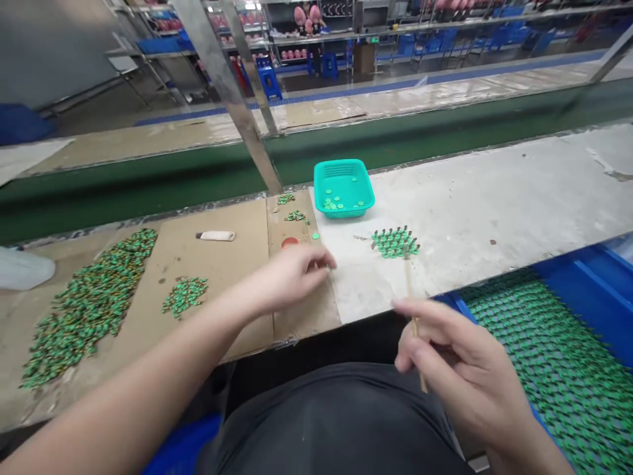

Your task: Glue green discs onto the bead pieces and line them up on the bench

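My left hand [299, 274] hovers over the seam between brown cardboard and a white sheet, thumb and fingertips pinched together. What they hold, if anything, is too small and blurred to make out. In my right hand [455, 359] is a thin wooden stick [409, 284], its upper end blurred close to a cluster of small green pieces with dark tips [395, 243], standing in rows on the white sheet. A flat green disc [315, 236] lies just beyond my left hand. Behind it, a turquoise basket [345, 212] holds several green discs.
A large heap of small green-and-brown pieces [93, 303] covers the left side, with a smaller pile [185, 295] beside it. A white tube [216, 235] lies on the cardboard. At lower right, a blue tray [583, 284] holds rows of green pieces. A metal post [247, 125] rises behind.
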Demonstrator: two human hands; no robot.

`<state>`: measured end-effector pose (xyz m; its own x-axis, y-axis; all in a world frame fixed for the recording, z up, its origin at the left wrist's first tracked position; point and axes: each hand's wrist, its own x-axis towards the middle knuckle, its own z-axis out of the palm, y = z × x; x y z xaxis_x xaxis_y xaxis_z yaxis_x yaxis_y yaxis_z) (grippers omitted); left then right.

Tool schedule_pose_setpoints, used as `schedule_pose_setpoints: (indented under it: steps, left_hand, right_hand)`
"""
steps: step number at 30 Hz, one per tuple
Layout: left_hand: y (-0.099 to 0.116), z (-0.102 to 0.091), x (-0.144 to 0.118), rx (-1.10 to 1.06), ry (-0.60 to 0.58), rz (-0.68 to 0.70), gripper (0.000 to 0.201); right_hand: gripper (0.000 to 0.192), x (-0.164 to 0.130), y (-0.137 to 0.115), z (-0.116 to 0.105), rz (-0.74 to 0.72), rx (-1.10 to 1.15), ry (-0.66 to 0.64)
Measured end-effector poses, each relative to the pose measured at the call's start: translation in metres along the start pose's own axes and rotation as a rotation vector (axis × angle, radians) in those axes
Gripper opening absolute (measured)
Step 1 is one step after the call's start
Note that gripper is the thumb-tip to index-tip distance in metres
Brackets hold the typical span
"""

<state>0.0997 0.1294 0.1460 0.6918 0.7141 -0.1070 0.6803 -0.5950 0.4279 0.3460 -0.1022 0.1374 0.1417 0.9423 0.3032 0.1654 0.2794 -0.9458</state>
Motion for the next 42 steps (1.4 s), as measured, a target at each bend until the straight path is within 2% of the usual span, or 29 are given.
schedule_pose_setpoints:
  steps: [1,2,5,6,8,10,13,15,17,19,22,25,27,30,33,36,39,42]
  left_hand:
    - [0.000,0.010,-0.019,-0.035,0.030,-0.010,0.028]
    - [0.000,0.022,-0.036,-0.057,0.076,-0.025,0.028]
    - [-0.010,0.058,-0.074,-0.069,0.274,-0.064,0.031]
    - [-0.014,0.067,-0.082,-0.066,0.333,-0.068,0.032]
    - [-0.023,0.075,-0.089,-0.067,0.419,-0.064,0.034]
    - [-0.031,0.073,-0.090,-0.079,0.446,-0.022,0.034]
    - [-0.043,0.062,-0.085,-0.061,0.399,0.138,0.032]
    - [-0.049,0.058,-0.082,-0.025,0.364,0.221,0.028]
    - [-0.051,0.060,-0.081,0.002,0.374,0.218,0.023]
    - [-0.050,0.065,-0.084,0.033,0.441,0.157,0.023]
    - [-0.044,0.069,-0.096,0.030,0.552,0.122,0.021]
    - [-0.041,0.069,-0.108,-0.005,0.576,0.248,0.006]
    - [-0.041,0.070,-0.113,0.006,0.580,0.305,0.013]
    - [-0.045,0.075,-0.118,0.020,0.574,0.320,0.020]
    - [-0.049,0.084,-0.121,0.019,0.555,0.348,0.027]
    - [-0.052,0.094,-0.122,0.019,0.593,0.336,0.028]
    - [-0.054,0.103,-0.122,-0.001,0.660,0.309,0.028]
    - [-0.056,0.113,-0.125,-0.011,0.704,0.303,0.029]
  right_hand:
    - [0.038,0.003,-0.003,0.000,0.021,0.053,-0.028]
    - [0.030,0.007,-0.005,0.001,0.049,0.134,-0.056]
    - [0.022,0.027,0.000,0.010,0.149,0.402,-0.110]
    - [0.016,0.035,0.003,0.015,0.167,0.433,-0.108]
    - [0.012,0.053,0.013,0.025,0.150,0.349,-0.049]
    - [0.025,0.070,0.022,0.035,0.105,0.192,0.013]
    - [0.044,0.093,0.033,0.046,0.111,0.081,0.044]
    - [0.038,0.106,0.039,0.052,0.135,0.089,0.067]
    - [0.034,0.116,0.045,0.058,0.152,0.137,0.110]
    - [0.038,0.122,0.051,0.063,0.169,0.210,0.155]
    - [0.021,0.129,0.059,0.072,0.197,0.255,0.146]
    - [0.014,0.139,0.061,0.078,0.219,0.196,0.092]
    - [0.008,0.150,0.060,0.083,0.213,0.162,0.069]
    - [0.004,0.170,0.056,0.096,0.097,0.049,0.027]
    - [0.012,0.186,0.056,0.117,-0.142,-0.153,0.011]
    - [0.018,0.195,0.060,0.135,-0.327,-0.345,-0.052]
    - [0.025,0.200,0.067,0.144,-0.364,-0.472,-0.129]
    - [0.027,0.202,0.071,0.146,-0.355,-0.514,-0.152]
